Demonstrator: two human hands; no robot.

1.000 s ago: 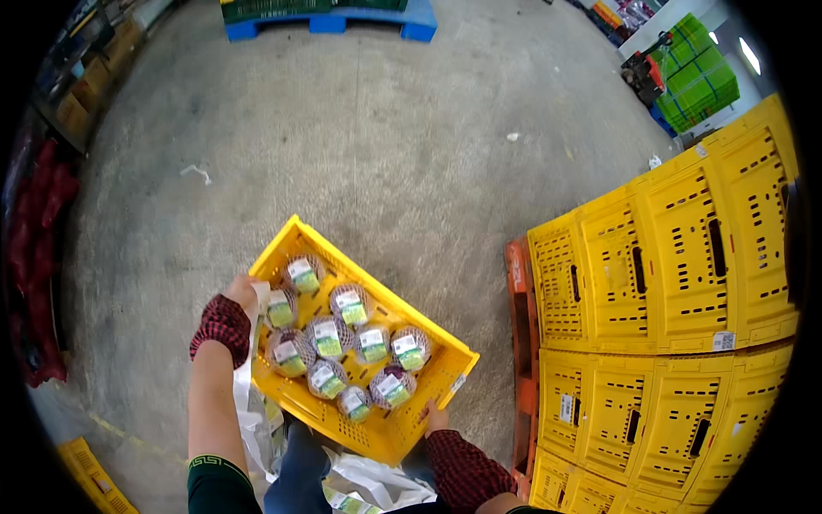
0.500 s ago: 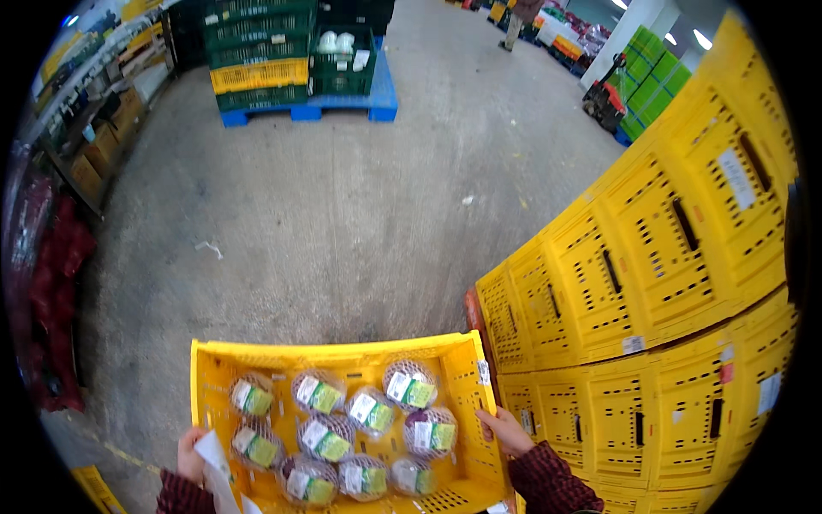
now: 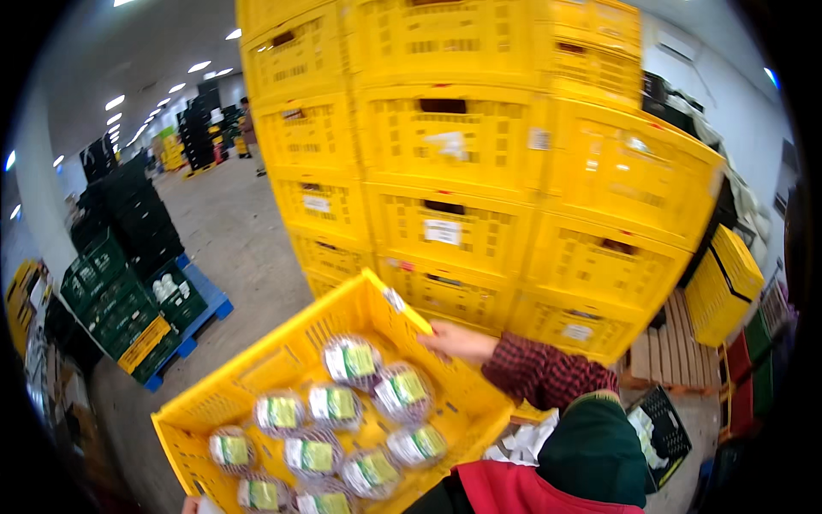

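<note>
A yellow plastic crate [image 3: 274,360] is held tilted in front of me. Inside lie several round, purplish pieces of produce [image 3: 402,390], each in netting and clear wrap with a white and green label. My right hand [image 3: 458,341], in a dark red and black checked sleeve, is closed over the crate's right rim. Only a sliver of my left hand [image 3: 192,505] shows at the lower edge, by the crate's near left corner, with something white beside it. Its fingers are mostly cut off by the picture's edge.
Stacked yellow crates [image 3: 454,163] form a tall wall just ahead. At left, dark green crates [image 3: 120,308] stand on a blue pallet [image 3: 210,300]. A wooden pallet [image 3: 676,343] and a black crate [image 3: 664,433] are at right. A person [image 3: 250,133] stands far off.
My view has swung right, so the yellow crate stack now stands ahead and the blue pallet at left. The held crate has turned and tilted with my hands. My left hand has sunk toward the lower edge.
</note>
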